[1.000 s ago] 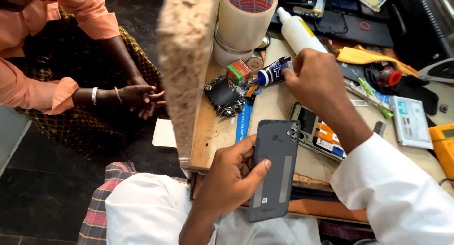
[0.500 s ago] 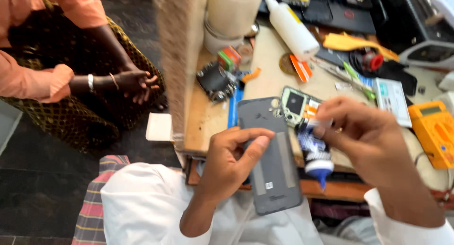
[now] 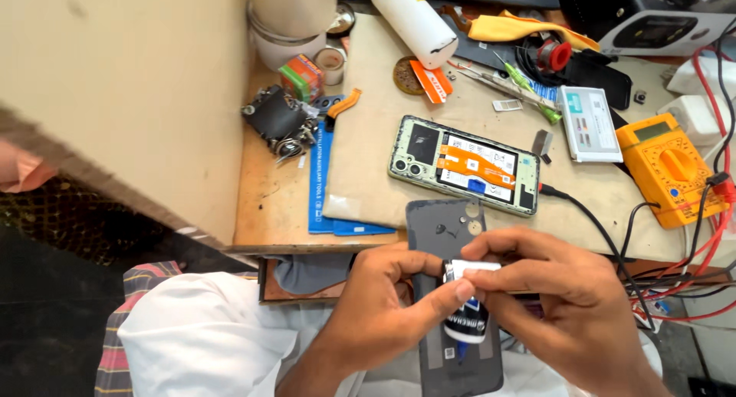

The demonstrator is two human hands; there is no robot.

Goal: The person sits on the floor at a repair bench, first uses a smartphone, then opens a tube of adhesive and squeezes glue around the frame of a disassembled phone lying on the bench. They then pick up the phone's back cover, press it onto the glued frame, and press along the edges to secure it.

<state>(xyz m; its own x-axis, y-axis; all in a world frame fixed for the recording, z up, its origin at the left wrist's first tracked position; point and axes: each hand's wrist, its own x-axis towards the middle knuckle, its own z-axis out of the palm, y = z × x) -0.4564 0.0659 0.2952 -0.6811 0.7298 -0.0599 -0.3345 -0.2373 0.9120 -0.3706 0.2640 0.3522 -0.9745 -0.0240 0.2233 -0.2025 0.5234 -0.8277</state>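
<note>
Both hands, left and right, have fingers clamped on a small glue tube over the grey back cover, near the counter edge. The opened phone lies farther back, cover still off; whether glue is applied, I cannot tell.

1. The opened phone lies on a mat in the middle of the worktop.
2. A multimeter sits to its right.
3. The back cover is held nearer than the phone, past the worktop's front edge.
4. A small tube lies over that cover, between both hands.
</note>
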